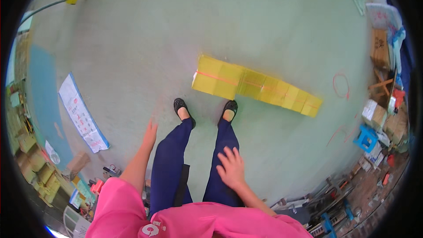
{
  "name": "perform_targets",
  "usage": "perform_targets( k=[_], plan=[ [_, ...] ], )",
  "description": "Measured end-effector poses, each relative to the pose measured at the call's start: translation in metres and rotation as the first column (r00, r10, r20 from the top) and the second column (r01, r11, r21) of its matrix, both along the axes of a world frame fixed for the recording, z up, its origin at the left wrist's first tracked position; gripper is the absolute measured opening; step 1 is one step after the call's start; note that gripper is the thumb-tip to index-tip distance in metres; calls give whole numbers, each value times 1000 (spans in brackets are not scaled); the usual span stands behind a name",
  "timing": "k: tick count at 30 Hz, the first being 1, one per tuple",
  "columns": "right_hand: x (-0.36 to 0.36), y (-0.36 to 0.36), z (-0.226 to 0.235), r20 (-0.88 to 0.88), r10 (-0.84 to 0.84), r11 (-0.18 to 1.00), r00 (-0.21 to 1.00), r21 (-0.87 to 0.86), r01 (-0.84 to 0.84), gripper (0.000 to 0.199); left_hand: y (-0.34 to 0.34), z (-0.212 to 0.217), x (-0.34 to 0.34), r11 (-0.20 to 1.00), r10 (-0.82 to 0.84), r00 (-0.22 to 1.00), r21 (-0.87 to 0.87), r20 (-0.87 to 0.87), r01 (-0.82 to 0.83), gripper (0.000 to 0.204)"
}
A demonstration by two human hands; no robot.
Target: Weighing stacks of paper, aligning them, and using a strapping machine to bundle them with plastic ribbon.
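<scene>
A long row of yellow box-like bundles [260, 86] lies on the floor ahead of my feet, its left end wider than the rest. A thin red strap [219, 77] runs along its top. My left hand [150, 134] hangs beside my left leg, seen edge-on with the fingers stretched forward. A faint pinkish streak shows by its fingertips, too blurred to name. Over my right thigh is my right hand [231, 167], fingers spread and nothing in it. Both hands are apart from the yellow row, and my right shoe [230, 107] is close to its near edge.
A white printed sheet with blue edges [83, 117] lies on the floor at left. Loose red straps [341, 86] lie at right. Cartons [380, 49], a blue stool [366, 138] and clutter line the right side. Stacked yellow-brown boxes [37, 161] stand at far left.
</scene>
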State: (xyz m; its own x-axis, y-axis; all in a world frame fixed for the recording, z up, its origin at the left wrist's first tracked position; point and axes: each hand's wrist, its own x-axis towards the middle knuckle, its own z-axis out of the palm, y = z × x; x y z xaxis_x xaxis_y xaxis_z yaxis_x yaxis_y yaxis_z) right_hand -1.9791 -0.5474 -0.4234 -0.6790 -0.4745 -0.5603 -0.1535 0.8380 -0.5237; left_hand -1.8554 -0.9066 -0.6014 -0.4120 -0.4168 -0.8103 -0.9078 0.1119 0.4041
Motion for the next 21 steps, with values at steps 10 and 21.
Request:
perform_targets(
  k=[10,21],
  plan=[
    [1,-8,54,8,791,609,612,-106,-786,34,189,220,318,419,907,408,-142,102,-897,35],
    [-9,-40,-6,9,860,-484,-510,-304,-821,37,670,259,240,-298,923,-246,146,296,-943,50]
  ],
)
